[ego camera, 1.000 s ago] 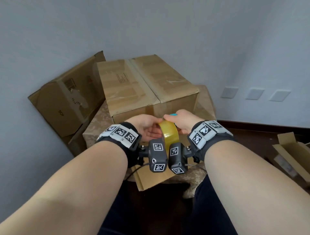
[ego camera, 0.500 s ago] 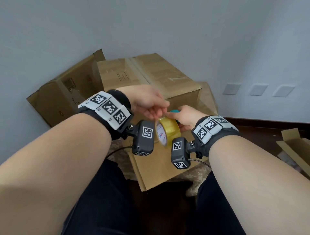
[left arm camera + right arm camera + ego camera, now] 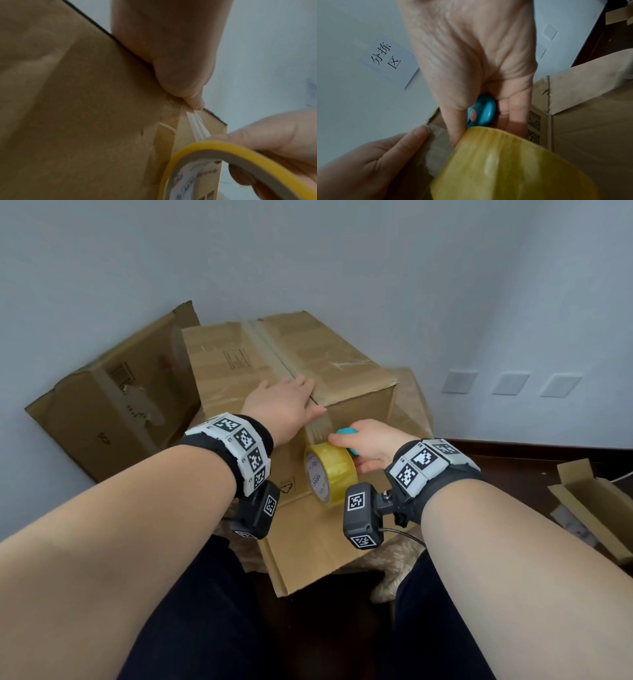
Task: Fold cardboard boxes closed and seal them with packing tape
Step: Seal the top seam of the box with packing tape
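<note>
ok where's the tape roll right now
In the head view the yellow tape roll is low and centre, gripped by the right hand against the near face of the closed cardboard box, below the left hand on its top edge.

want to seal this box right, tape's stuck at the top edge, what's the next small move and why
Probably draw the tape roll down the box front with the right hand: the left hand pins the tape end at the top edge, and the strip spans loose below.
</note>
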